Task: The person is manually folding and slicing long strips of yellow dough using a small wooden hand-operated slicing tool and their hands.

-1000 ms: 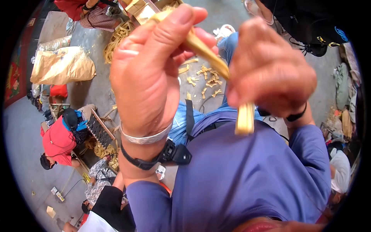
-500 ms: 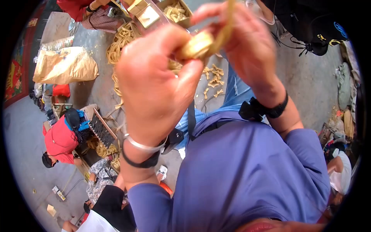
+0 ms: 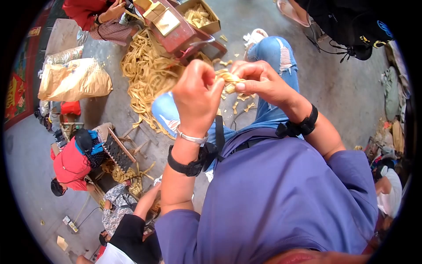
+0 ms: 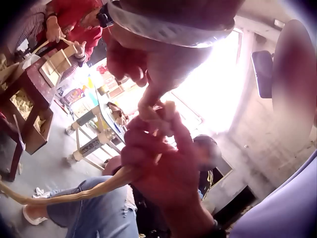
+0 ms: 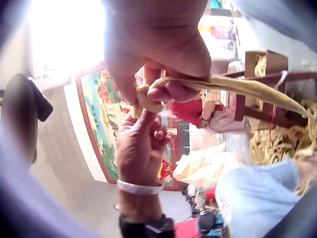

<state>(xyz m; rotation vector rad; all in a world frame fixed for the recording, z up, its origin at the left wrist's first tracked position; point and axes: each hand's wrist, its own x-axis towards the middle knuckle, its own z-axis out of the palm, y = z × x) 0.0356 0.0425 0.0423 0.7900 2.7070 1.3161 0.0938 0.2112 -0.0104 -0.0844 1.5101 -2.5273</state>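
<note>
Head view, left to right: tan sack (image 3: 72,77) on floor upper left, big pile of strips (image 3: 145,75) upper middle. Left hand (image 3: 198,99) and right hand (image 3: 263,83) meet at frame centre, both pinching same tan strip (image 3: 228,78), fingertips curled tight on it. Strip's loose end trails lower left in left wrist view. Looks like mid-twist or knotting step, my guess. Next move calls for firm pinch so wrap doesn't slip. No readable writing or brands anywhere, only painted panel (image 5: 96,124) on wall.

left hand (image 3: 198,94) and right hand (image 3: 263,83) lower, farther from the lens — strip (image 3: 228,79) now bunched between fingers (image 3: 247,71)
</note>
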